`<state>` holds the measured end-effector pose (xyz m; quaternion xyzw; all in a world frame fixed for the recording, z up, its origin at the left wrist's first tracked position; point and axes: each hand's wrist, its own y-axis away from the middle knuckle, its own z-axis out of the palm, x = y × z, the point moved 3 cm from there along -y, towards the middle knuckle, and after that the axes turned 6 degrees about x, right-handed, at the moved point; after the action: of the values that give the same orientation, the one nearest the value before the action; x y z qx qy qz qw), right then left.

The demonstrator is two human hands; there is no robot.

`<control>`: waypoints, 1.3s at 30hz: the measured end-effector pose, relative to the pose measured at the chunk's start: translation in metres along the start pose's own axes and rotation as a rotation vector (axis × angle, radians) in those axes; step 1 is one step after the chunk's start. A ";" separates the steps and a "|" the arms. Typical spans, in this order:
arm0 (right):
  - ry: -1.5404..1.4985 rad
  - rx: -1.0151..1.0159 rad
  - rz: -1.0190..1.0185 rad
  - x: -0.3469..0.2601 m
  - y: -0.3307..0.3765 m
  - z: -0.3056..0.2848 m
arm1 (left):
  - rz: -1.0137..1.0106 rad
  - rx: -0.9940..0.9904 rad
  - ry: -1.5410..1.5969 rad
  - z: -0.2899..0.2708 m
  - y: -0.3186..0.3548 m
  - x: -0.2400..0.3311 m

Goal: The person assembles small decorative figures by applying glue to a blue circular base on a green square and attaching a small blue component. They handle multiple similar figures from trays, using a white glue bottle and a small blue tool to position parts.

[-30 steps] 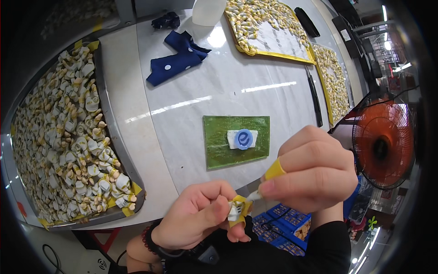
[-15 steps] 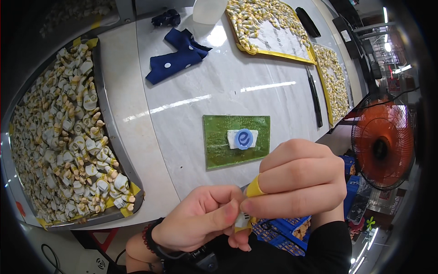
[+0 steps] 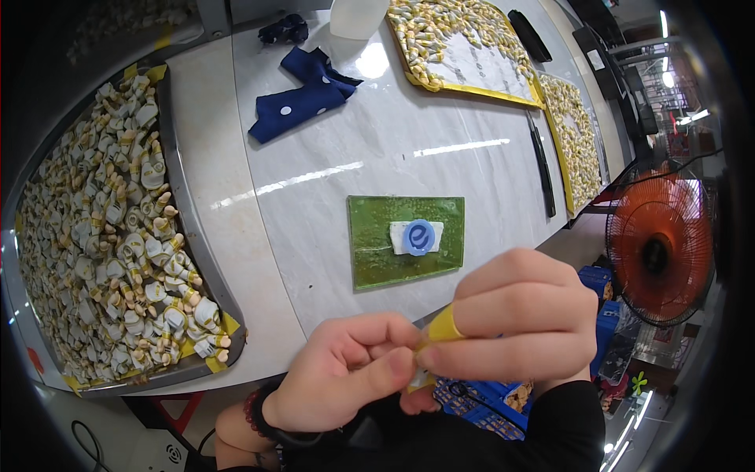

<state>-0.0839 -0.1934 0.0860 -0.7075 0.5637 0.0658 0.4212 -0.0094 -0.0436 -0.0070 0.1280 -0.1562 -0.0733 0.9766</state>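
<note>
Close to the table's front edge, my left hand (image 3: 350, 368) pinches a small white and yellow piece (image 3: 419, 380) between thumb and fingers. My right hand (image 3: 523, 316) is closed against the same piece, its fingertips meeting those of the left. Fingers cover most of the piece, so its full shape is hidden. A yellow band (image 3: 443, 324) wraps one right finger. Just beyond the hands lies a green glassy plate (image 3: 371, 263). On it rests a white pad (image 3: 397, 237) bearing a small round blue cap-like thing (image 3: 419, 237) with a dark curved mark.
A metal tray (image 3: 185, 197) heaped with white and yellow figurine pieces fills the left. Yellow-edged trays (image 3: 480, 96) of similar small pieces stand at the back right, near a black slim tool (image 3: 541, 169). A dotted navy cloth (image 3: 303, 102) lies behind. An orange fan (image 3: 657, 248) stands right.
My right hand has shifted slightly down and right, and its fingers hide more of the piece. Both hands stay together. The view has moved a little.
</note>
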 end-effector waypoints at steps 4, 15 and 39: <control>0.044 0.032 -0.067 -0.005 0.007 0.000 | 0.285 0.125 -0.266 0.006 0.008 0.005; 0.108 0.007 -0.118 -0.026 0.026 -0.007 | 0.799 0.163 -1.005 0.017 0.009 0.021; 1.055 -0.096 1.097 0.180 0.198 -0.274 | 0.612 0.197 -0.653 -0.006 0.022 0.020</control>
<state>-0.2929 -0.5121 0.0550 -0.2813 0.9575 -0.0567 -0.0283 0.0135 -0.0247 -0.0005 0.1386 -0.4927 0.1975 0.8361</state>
